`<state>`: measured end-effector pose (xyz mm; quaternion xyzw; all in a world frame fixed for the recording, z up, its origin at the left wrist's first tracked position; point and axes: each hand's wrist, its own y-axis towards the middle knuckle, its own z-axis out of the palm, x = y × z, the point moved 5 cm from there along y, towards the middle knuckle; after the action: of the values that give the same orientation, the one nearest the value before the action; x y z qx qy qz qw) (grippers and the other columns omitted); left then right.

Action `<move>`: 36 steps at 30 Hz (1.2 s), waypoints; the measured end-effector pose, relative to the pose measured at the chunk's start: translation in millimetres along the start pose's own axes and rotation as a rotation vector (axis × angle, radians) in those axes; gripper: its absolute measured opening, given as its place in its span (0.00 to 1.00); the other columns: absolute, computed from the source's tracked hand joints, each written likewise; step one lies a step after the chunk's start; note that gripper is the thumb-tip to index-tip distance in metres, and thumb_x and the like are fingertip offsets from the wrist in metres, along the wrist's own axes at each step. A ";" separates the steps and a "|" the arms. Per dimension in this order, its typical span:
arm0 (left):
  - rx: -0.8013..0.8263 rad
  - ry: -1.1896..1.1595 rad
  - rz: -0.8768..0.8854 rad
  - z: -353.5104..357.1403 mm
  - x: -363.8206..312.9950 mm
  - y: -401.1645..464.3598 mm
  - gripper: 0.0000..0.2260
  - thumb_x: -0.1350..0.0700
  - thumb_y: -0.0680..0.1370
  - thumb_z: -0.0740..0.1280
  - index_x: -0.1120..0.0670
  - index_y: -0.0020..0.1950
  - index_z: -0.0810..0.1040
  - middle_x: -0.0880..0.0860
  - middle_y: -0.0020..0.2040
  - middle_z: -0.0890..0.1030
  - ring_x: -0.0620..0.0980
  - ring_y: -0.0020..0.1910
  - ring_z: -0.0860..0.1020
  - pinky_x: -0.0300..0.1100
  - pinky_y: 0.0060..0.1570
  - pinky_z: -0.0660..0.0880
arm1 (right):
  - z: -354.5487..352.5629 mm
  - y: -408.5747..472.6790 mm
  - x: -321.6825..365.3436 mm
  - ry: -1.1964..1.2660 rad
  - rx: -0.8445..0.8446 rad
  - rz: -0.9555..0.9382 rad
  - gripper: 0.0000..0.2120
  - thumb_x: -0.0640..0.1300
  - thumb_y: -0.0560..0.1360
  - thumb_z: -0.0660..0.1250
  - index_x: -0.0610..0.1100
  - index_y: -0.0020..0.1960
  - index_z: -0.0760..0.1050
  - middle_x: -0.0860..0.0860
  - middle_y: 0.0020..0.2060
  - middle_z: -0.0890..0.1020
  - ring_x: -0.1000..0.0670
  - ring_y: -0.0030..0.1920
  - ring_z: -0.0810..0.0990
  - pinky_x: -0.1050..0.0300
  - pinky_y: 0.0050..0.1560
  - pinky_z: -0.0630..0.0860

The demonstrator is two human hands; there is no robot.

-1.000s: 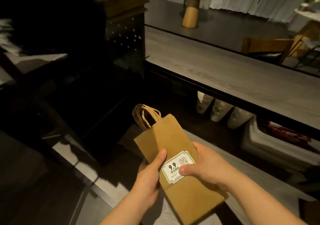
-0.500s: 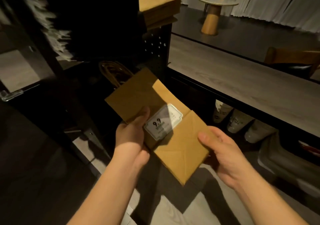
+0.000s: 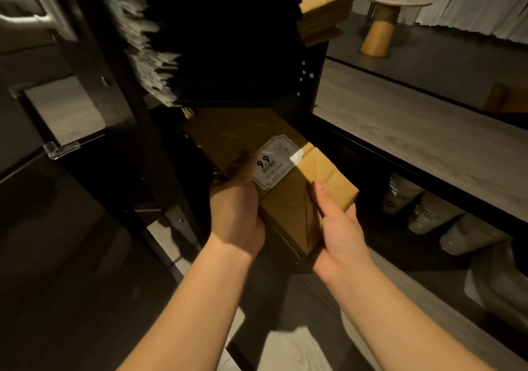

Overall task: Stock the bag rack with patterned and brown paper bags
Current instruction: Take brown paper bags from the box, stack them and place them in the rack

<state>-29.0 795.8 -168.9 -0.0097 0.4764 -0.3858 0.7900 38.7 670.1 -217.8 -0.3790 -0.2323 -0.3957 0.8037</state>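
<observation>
A folded brown paper bag (image 3: 288, 207) with a white "9.9" sticker (image 3: 275, 162) lies flat, its handle end pushed into a lower slot of the dark bag rack (image 3: 314, 84). My left hand (image 3: 237, 207) grips the bag's left edge, thumb on top beside the sticker. My right hand (image 3: 337, 224) holds the bag's bottom right corner, thumb lying along the top. Above the slot, a dark stack of patterned bags (image 3: 148, 56) shows its pale edges. More brown bags (image 3: 325, 13) lie on the rack's top.
A long grey wooden counter (image 3: 414, 130) runs to the right of the rack. Beneath it lie stacks of paper cups (image 3: 423, 213). A small round table (image 3: 391, 7) stands at the back by pale curtains. A clear plastic clip (image 3: 60, 147) sits at left.
The view and both hands moved up towards the rack. The bag went from in front of me into the lower slot, handles first. My right hand shifted to the bag's bottom corner.
</observation>
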 end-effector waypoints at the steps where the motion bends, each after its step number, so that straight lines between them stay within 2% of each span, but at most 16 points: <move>1: 0.000 -0.023 -0.013 0.4 0.1 0.1 0.23 0.52 0.78 0.73 0.47 0.72 0.71 0.50 0.56 0.84 0.50 0.50 0.84 0.41 0.32 0.81 | 6.2 6.9 -5.3 0.002 -0.015 0.009 0.25 0.49 0.70 0.80 0.58 0.65 0.76 0.46 0.56 0.87 0.43 0.53 0.88 0.43 0.46 0.85; 4: -0.019 -0.079 -0.075 -6.7 9.3 -1.7 0.23 0.53 0.78 0.73 0.46 0.72 0.74 0.51 0.56 0.85 0.53 0.50 0.85 0.44 0.35 0.82 | 29.5 23.8 -21.6 -0.044 0.015 0.012 0.35 0.52 0.63 0.85 0.57 0.68 0.77 0.44 0.62 0.85 0.39 0.59 0.85 0.36 0.59 0.81; 7: -0.069 -0.134 -0.114 -25.9 21.6 -4.6 0.20 0.55 0.78 0.72 0.48 0.70 0.76 0.54 0.55 0.86 0.58 0.52 0.85 0.54 0.49 0.82 | 45.2 31.5 -39.5 -0.131 0.014 0.034 0.37 0.51 0.64 0.86 0.48 0.70 0.77 0.43 0.59 0.86 0.39 0.59 0.86 0.37 0.65 0.79; 10: -0.130 -0.177 -0.106 -42.8 34.1 -9.7 0.13 0.57 0.79 0.71 0.48 0.64 0.79 0.53 0.50 0.88 0.56 0.48 0.87 0.52 0.50 0.81 | 47.1 34.0 -48.9 -0.342 -0.148 0.054 0.23 0.47 0.70 0.82 0.48 0.63 0.80 0.45 0.50 0.88 0.42 0.52 0.87 0.43 0.57 0.83; 13: -0.172 -0.237 -0.087 -48.5 36.4 -14.4 0.11 0.56 0.80 0.71 0.43 0.60 0.79 0.48 0.47 0.89 0.54 0.50 0.87 0.50 0.50 0.79 | 59.8 27.9 -53.4 -0.379 -0.106 0.127 0.13 0.46 0.74 0.79 0.50 0.56 0.81 0.46 0.49 0.88 0.44 0.49 0.86 0.48 0.51 0.82; 16: -0.192 -0.330 -0.066 -50.6 31.2 -16.7 0.16 0.56 0.79 0.71 0.47 0.67 0.78 0.53 0.53 0.88 0.56 0.53 0.86 0.55 0.58 0.80 | 59.2 26.4 -54.4 -0.589 -0.033 0.153 0.09 0.53 0.75 0.76 0.55 0.51 0.77 0.47 0.54 0.85 0.45 0.53 0.83 0.46 0.57 0.80; 19: -0.201 -0.388 -0.086 -51.6 30.9 -22.3 0.19 0.53 0.76 0.72 0.51 0.67 0.79 0.56 0.54 0.87 0.58 0.54 0.86 0.57 0.62 0.78 | 54.1 22.9 -55.0 -0.727 -0.037 0.220 0.15 0.60 0.72 0.77 0.56 0.53 0.77 0.48 0.54 0.85 0.45 0.53 0.83 0.44 0.62 0.79; 23: -0.280 -0.530 -0.167 -60.4 35.8 -25.9 0.17 0.43 0.79 0.68 0.50 0.64 0.82 0.56 0.58 0.86 0.56 0.58 0.85 0.49 0.57 0.80 | 51.4 13.0 -63.9 -0.727 0.040 0.248 0.27 0.64 0.72 0.75 0.54 0.67 0.78 0.51 0.56 0.85 0.46 0.57 0.83 0.43 0.66 0.78; 25: -0.312 -0.584 -0.156 -65.7 34.2 -22.8 0.19 0.42 0.77 0.69 0.50 0.65 0.83 0.54 0.62 0.85 0.55 0.61 0.83 0.45 0.56 0.81 | 50.8 11.0 -57.7 -0.721 -0.046 0.207 0.35 0.70 0.69 0.74 0.54 0.69 0.73 0.50 0.59 0.83 0.45 0.59 0.82 0.44 0.67 0.77; 26: -0.316 -0.601 -0.155 -66.4 32.8 -22.3 0.19 0.43 0.77 0.70 0.51 0.63 0.83 0.53 0.60 0.86 0.53 0.59 0.84 0.44 0.53 0.82 | 49.1 13.5 -52.5 -0.658 -0.145 0.173 0.36 0.70 0.70 0.73 0.53 0.71 0.71 0.48 0.62 0.82 0.43 0.60 0.81 0.44 0.67 0.76; 28: -0.312 -0.606 -0.169 -66.3 32.6 -21.9 0.17 0.42 0.77 0.70 0.51 0.60 0.83 0.49 0.55 0.87 0.49 0.48 0.86 0.38 0.37 0.81 | 51.9 15.5 -39.9 -0.533 -0.260 0.101 0.28 0.64 0.78 0.68 0.52 0.73 0.69 0.44 0.65 0.80 0.41 0.64 0.79 0.43 0.69 0.75; 30: -0.328 -0.605 -0.178 -64.6 31.7 -23.2 0.19 0.41 0.76 0.71 0.51 0.61 0.83 0.49 0.53 0.86 0.50 0.45 0.86 0.37 0.33 0.80 | 53.8 17.6 -37.9 -0.471 -0.156 0.125 0.23 0.60 0.83 0.62 0.50 0.74 0.70 0.44 0.67 0.80 0.40 0.67 0.78 0.45 0.70 0.73; 32: -0.319 -0.621 -0.173 -63.7 31.3 -22.3 0.23 0.40 0.74 0.72 0.50 0.65 0.82 0.51 0.55 0.86 0.52 0.49 0.85 0.41 0.40 0.82 | 55.4 22.7 -43.1 -0.406 -0.149 0.193 0.22 0.57 0.85 0.60 0.49 0.75 0.69 0.46 0.64 0.80 0.41 0.68 0.78 0.52 0.62 0.71; 34: -0.303 -0.645 -0.195 -64.3 32.8 -21.3 0.25 0.38 0.73 0.73 0.51 0.65 0.82 0.52 0.60 0.86 0.55 0.59 0.84 0.48 0.57 0.81 | 47.3 23.5 -46.0 -0.316 -0.178 0.238 0.21 0.50 0.87 0.58 0.47 0.78 0.66 0.44 0.70 0.77 0.46 0.64 0.78 0.60 0.54 0.69; 35: -0.302 -0.661 -0.218 -64.7 35.1 -22.1 0.26 0.37 0.72 0.73 0.51 0.63 0.83 0.53 0.62 0.85 0.56 0.62 0.83 0.52 0.63 0.78 | 47.9 20.4 -47.8 -0.263 -0.160 0.238 0.21 0.44 0.88 0.57 0.44 0.79 0.64 0.42 0.73 0.74 0.49 0.60 0.78 0.58 0.47 0.71; 36: -0.306 -0.679 -0.240 -64.0 37.4 -23.7 0.26 0.36 0.72 0.72 0.52 0.61 0.84 0.54 0.61 0.85 0.58 0.63 0.82 0.54 0.66 0.77 | 47.1 21.2 -48.8 -0.236 -0.160 0.223 0.22 0.39 0.87 0.57 0.41 0.80 0.62 0.41 0.75 0.72 0.48 0.59 0.76 0.71 0.51 0.74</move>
<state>-82.6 778.6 -222.6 -0.3104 0.2354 -0.3747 0.8413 24.2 738.3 -231.1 -0.5090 -0.2491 -0.2741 0.7770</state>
